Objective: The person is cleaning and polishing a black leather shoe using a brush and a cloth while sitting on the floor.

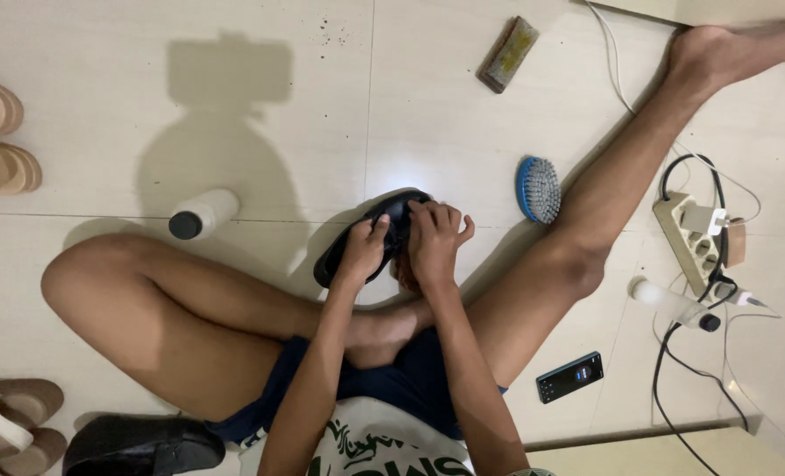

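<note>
Two hands were on one black shoe [368,238], held just above the floor [445,115] between the person's spread legs. Left hand [363,251] was clamped around the shoe's side, fingers curled over the edge. Right hand [436,238] was closed too, fingertips pressed on the shoe's upper near the toe end, with something reddish under the palm; could not tell what it was. Step in hand looked like rubbing or wiping the shoe's upper. Next move probably called for a steady left grip while the right one worked across the surface.

Nearer the body, a second black shoe [143,445] lay on the floor by the left thigh, and a phone [569,377] by the right leg. Farther out: a white bottle with a dark cap [203,214] left of the shoe, a blue brush [539,189] bristles-up to the right, a power strip [699,242] with cables, tan sandals [0,137] at the left edge, and a small rectangular block [508,55] farthest off.
</note>
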